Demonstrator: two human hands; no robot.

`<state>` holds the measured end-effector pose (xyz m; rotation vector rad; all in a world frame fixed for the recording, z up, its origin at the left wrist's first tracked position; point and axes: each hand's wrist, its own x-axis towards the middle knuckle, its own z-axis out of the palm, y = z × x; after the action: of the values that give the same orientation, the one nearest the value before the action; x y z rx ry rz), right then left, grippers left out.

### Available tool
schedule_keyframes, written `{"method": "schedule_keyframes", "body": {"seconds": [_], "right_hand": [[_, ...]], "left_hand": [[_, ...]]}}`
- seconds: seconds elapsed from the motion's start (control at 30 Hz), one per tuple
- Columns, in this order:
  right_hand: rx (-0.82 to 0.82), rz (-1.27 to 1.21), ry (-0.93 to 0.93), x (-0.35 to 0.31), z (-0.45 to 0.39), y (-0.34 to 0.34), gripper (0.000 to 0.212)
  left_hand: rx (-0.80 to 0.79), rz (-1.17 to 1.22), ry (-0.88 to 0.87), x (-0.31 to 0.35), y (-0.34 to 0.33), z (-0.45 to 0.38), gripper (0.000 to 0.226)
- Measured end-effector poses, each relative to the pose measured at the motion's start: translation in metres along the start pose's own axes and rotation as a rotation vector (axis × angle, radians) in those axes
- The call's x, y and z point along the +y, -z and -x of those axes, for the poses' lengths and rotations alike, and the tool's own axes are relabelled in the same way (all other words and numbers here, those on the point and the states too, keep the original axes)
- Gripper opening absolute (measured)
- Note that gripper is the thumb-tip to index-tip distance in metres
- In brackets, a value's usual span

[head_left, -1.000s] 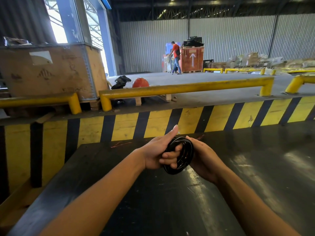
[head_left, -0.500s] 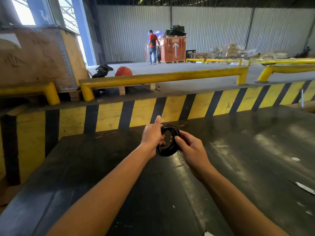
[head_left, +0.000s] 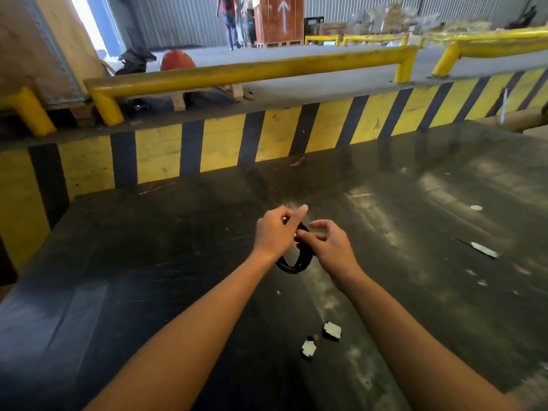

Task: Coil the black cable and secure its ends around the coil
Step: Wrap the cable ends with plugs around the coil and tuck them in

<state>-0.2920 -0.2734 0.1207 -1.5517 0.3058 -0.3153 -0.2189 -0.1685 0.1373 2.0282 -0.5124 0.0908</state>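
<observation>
Reaching in from the bottom of the frame, two bare forearms meet just above the middle of the picture, over a dark, scuffed table (head_left: 148,262). One black cable (head_left: 296,264), wound into a small coil, hangs between the two hands, its lower loop showing below them and its upper part hidden behind the fingers.

The left hand (head_left: 277,231) is curled closed on the top of the coil, with one finger sticking up and out toward the upper right. The right hand (head_left: 329,243) sits just beside it, thumb and a fingertip pinched on the cable near the coil's upper edge, while its other fingers are loosely spread above (whether a loose end is between them cannot be made out).

Two small black-and-white scraps (head_left: 332,330) lie on the table in the lower middle, close together. One pale sliver (head_left: 484,250) lies toward the right edge, with a few tiny white specks near it.

Behind the table, across the middle of the frame, runs one low wall painted in yellow and black stripes (head_left: 225,143). Above it stand three yellow pipe rails (head_left: 252,71), one at the far left, one long one in the centre and one at the upper right. One orange rounded object (head_left: 177,60) sits behind the centre rail. At the top centre, one person's legs (head_left: 231,22) show beside one red crate (head_left: 281,19) marked with a white arrow. A large wooden crate (head_left: 35,54) fills the upper left.
</observation>
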Motion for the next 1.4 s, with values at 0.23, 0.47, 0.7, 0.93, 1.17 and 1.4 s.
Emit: {"method": "schedule_keyframes", "body": {"seconds": [0.23, 0.47, 0.7, 0.93, 1.17, 1.4], "right_hand": [[-0.111, 0.158, -0.294, 0.092, -0.001, 0.066, 0.019], [-0.434, 0.905, -0.312, 0.191, 0.011, 0.095, 0.041], [-0.614, 0.975, -0.263, 0.184, -0.017, 0.088, 0.010], [-0.238, 0.053, -0.197, 0.064, -0.091, 0.086, 0.007], [-0.132, -0.082, 0.034, -0.014, -0.117, 0.065, 0.011], [-0.264, 0.097, 0.211, -0.036, -0.120, 0.074, 0.016]], "left_hand": [[-0.189, -0.087, 0.171, -0.045, -0.037, 0.015, 0.007], [-0.577, -0.350, 0.294, -0.093, -0.055, 0.047, 0.009], [-0.585, -0.354, 0.246, -0.076, -0.054, 0.020, 0.012], [-0.528, -0.221, 0.190, -0.036, -0.042, -0.035, 0.018], [-0.407, 0.000, 0.101, 0.008, -0.026, -0.085, 0.015], [-0.421, 0.058, 0.042, 0.024, -0.013, -0.095, 0.016]]}}
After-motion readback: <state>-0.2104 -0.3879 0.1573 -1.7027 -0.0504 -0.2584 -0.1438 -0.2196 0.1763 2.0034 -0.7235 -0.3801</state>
